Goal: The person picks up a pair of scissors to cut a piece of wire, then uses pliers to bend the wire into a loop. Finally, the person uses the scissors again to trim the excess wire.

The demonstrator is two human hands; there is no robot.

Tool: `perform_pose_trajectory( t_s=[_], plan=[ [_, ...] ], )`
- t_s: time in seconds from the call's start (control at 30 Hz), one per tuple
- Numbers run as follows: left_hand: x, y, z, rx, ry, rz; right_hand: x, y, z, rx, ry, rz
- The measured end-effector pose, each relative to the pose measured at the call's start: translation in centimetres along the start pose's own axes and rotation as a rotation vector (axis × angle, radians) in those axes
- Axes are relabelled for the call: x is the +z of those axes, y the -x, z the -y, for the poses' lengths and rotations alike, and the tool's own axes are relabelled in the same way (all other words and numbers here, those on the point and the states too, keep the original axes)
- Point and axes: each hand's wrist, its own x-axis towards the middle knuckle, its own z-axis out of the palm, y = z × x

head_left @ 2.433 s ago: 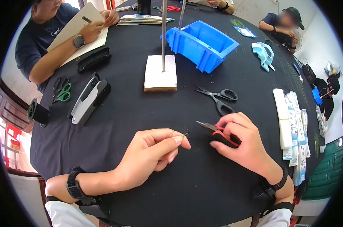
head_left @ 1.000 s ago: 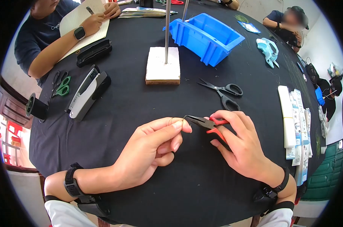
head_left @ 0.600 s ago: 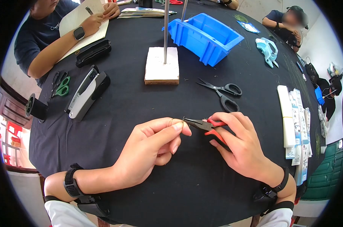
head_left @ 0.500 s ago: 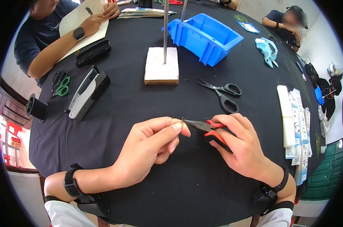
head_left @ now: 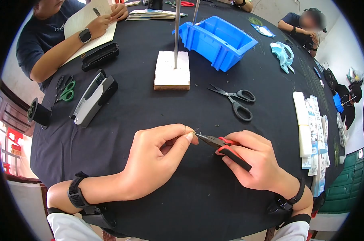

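My left hand (head_left: 160, 154) is closed in a pinch, thumb against forefinger. A tiny thin thing sticks out at its fingertips, too small to name, and a fine loop seems to circle the forefinger. In my right hand (head_left: 256, 158) are needle-nose pliers (head_left: 214, 140) with red and black handles. Their jaws point left and meet the tiny thing at my left fingertips. Black-handled scissors (head_left: 238, 102) lie with blades apart just beyond the pliers.
A white block with a metal rod (head_left: 172, 76) stands ahead, beside a blue bin (head_left: 222, 48). To the left are a stapler (head_left: 94, 100), green-handled scissors (head_left: 65, 92) and a black spool (head_left: 39, 112). Printed packets (head_left: 316, 136) lie right. A person (head_left: 49, 52) writes at upper left.
My right hand has moved slightly down, and the pliers now tilt more, with their handles lower. My left fingertips have dropped a little.
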Motion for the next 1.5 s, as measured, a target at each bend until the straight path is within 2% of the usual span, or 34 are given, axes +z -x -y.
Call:
perform_pose_trajectory(
  t_s=[0.17,0.37,0.47,0.77,1.07,1.27,1.5],
  plan=[
    [-0.1,-0.3,0.5,-0.001,0.026,0.036,-0.1,-0.4,0.3,0.002,0.001,-0.032],
    [-0.6,-0.5,-0.4,-0.327,0.579,0.143,0.0,-0.2,-0.3,0.025,0.090,-0.018],
    [-0.7,-0.7,-0.5,-0.412,0.717,0.135,0.0,-0.3,-0.2,0.016,0.136,0.017],
    [-0.7,-0.6,-0.5,-0.401,0.673,0.179,-0.1,-0.4,0.0,-0.005,0.157,0.047],
    [-0.4,-0.3,-0.7,-0.291,0.465,0.176,0.1,-0.2,0.1,-0.017,0.104,0.024],
    [-0.2,-0.2,-0.7,-0.201,0.396,0.196,0.2,0.0,0.0,-0.017,0.070,-0.091],
    [-0.1,0.1,-0.9,-0.221,0.346,0.155,0.4,0.1,0.2,0.009,0.127,-0.124]
  ],
)
